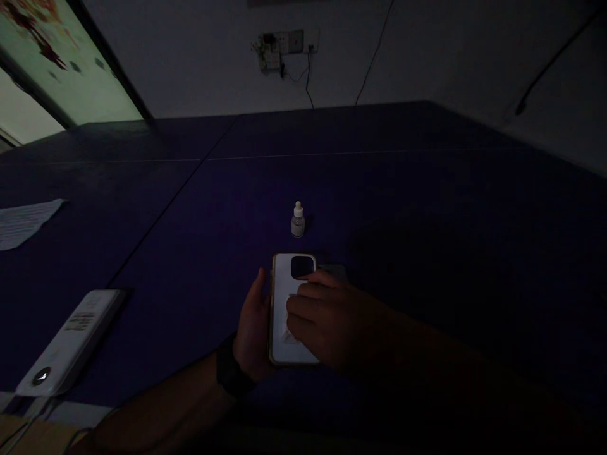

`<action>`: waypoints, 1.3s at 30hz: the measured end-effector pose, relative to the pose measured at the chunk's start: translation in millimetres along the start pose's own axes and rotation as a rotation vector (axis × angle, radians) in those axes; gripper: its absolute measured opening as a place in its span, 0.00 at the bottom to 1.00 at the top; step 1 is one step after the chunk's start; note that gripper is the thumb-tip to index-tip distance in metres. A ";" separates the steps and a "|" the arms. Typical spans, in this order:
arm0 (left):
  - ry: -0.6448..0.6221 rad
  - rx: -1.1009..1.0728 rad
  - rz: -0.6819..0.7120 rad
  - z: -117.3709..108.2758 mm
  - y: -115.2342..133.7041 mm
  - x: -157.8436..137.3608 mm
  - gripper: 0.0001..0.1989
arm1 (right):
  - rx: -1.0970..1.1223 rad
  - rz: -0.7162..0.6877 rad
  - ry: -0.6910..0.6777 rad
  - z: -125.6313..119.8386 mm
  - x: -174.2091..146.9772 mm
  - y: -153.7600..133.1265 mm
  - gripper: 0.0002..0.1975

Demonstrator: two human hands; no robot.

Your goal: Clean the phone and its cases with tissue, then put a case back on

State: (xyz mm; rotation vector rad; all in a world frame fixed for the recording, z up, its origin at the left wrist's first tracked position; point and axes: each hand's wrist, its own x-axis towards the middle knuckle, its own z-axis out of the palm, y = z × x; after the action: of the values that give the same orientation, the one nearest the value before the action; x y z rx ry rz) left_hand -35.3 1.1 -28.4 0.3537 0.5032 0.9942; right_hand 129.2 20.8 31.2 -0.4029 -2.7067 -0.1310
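Observation:
A smartphone (281, 284) with a white back, a gold-brown edge and a dark camera area at its top sits in my left hand (253, 332), back side up. The left thumb lies along its left edge; the other fingers are hidden beneath. My right hand (327, 313) is over the phone's right half, fingers curled and pinched on a crumpled white tissue (289, 335) pressed to the back. Most of the tissue is covered by the fingers. Just beyond the phone, a small clear dropper bottle (298, 226) with a white cap stands upright on the dark blue table (227, 221).
A long white device (76, 335) with a round silver button lies at left, cables (33, 420) near its lower end. Farther left is a paper sheet (28, 221). A flat grey item (337, 272) shows behind my right hand. Wall sockets (284, 43) with cords are at the back.

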 end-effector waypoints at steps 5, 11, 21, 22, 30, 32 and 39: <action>-0.002 -0.028 -0.054 -1.8 -1.1 0.0 0.30 | 0.103 -0.019 -0.014 4.7 -0.3 -5.5 0.12; 0.013 -0.041 -0.041 -0.6 3.6 -2.1 0.29 | 0.011 0.011 -0.009 1.1 0.7 -0.7 0.14; 0.033 -0.060 0.030 1.6 1.6 1.6 0.19 | 0.031 0.018 0.000 3.0 -0.1 1.4 0.13; 0.035 -0.061 0.037 1.7 1.3 2.3 0.19 | 0.013 0.015 -0.027 2.3 -0.2 2.1 0.14; 0.038 -0.056 0.055 2.5 1.5 0.0 0.17 | 0.085 0.045 0.045 4.4 1.3 -2.2 0.13; 0.037 -0.052 0.058 2.9 2.4 -0.9 0.18 | 0.042 0.038 0.032 3.3 0.2 0.6 0.13; 0.027 -0.029 0.058 0.4 1.0 -0.6 0.20 | 0.120 -0.021 0.062 5.4 0.4 -2.0 0.15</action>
State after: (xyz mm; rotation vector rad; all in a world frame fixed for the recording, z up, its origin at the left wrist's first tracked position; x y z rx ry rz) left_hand -36.0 1.0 -27.4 0.3306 0.5049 1.0629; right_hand 126.2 19.8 26.4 -0.3297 -2.6421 0.0124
